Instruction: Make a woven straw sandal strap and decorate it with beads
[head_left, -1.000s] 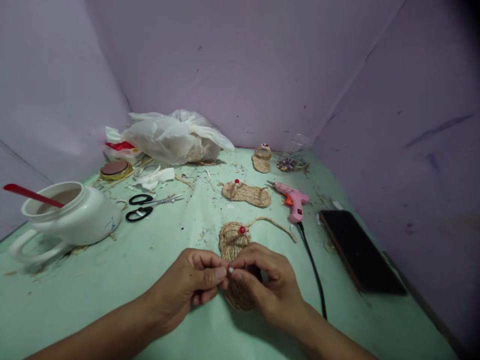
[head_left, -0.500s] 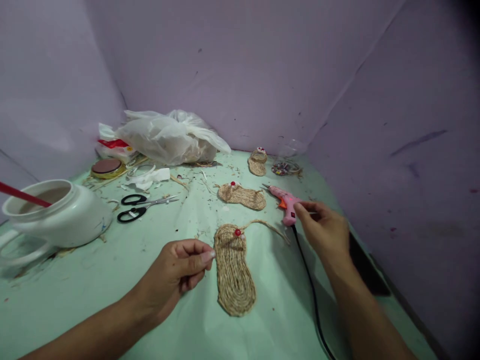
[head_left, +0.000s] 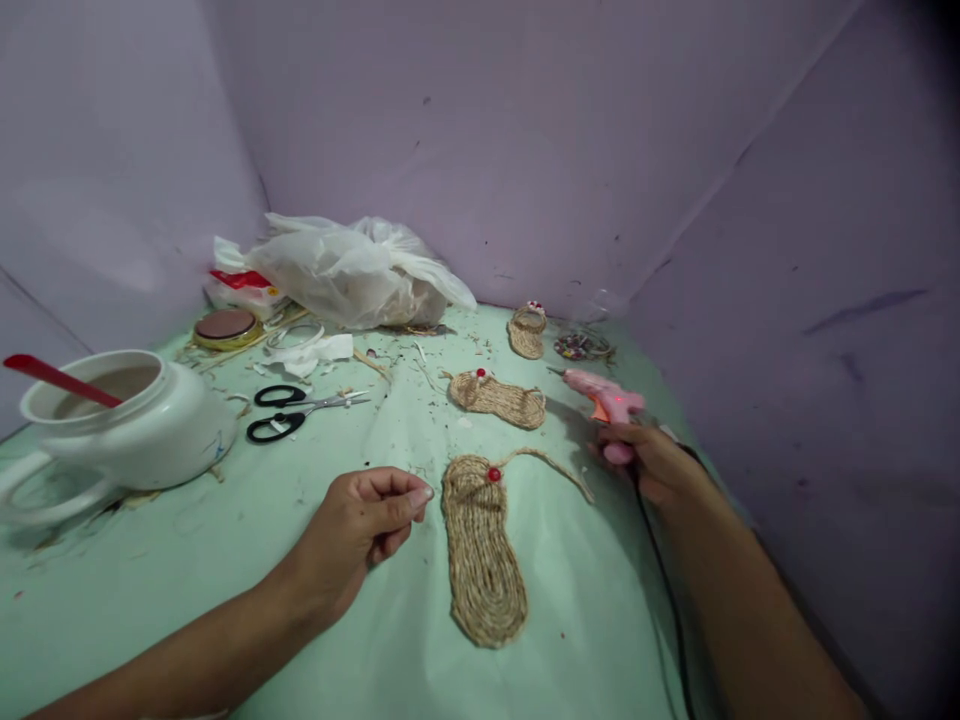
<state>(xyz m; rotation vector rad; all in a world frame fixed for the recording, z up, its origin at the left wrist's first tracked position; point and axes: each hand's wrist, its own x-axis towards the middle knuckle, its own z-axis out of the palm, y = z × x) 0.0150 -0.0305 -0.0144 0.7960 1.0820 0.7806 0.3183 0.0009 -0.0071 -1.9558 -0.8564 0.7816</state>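
A small woven jute sandal (head_left: 481, 555) with a red bead near its toe lies on the green sheet in front of me, a loose jute cord trailing from it to the right. My left hand (head_left: 360, 530) rests just left of the sandal, thumb and forefinger pinched on something too small to name. My right hand (head_left: 651, 462) is wrapped round the handle of the pink glue gun (head_left: 600, 396), lifted a little off the sheet, nozzle pointing left. Its black cable runs back under my right forearm.
A second jute sandal (head_left: 498, 396) and a third small one (head_left: 526, 331) lie further back, by a dish of beads (head_left: 579, 346). Black scissors (head_left: 294, 412), a white jug (head_left: 127, 428) with a red stick, a tape roll (head_left: 225, 328) and a plastic bag (head_left: 352, 268) fill the left. Purple walls enclose the area.
My right hand left the sandal, reached right to the glue gun and closed on its handle, lifting it. My left hand drew slightly left, still pinched.
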